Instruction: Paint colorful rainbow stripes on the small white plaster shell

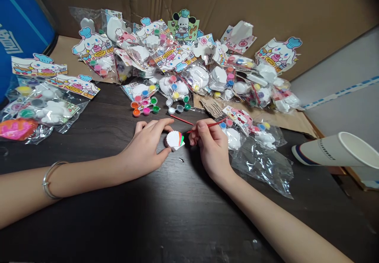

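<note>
Between the thumb and fingers of my left hand [151, 140] is a small white shell-shaped plaster figure [173, 139], its right side painted in orange, pink and green stripes. My right hand [212, 146] pinches a thin red paintbrush [217, 123], whose tip points left, close to the painted stripes; I cannot tell whether it touches them. Another red brush [181, 119] lies on the dark table behind the figure. Small open paint pots [146, 111] in orange, pink and green stand beyond my left hand, beside a second group of pots [179, 108] in white, grey and green.
Clear bags of white figures and paints [198, 77] are heaped along the cardboard at the back. More bags [47, 105] lie at the left, near a pink-and-orange painted piece [18, 129]. An opened plastic bag [263, 164] and a paper cup [334, 150] are at the right.
</note>
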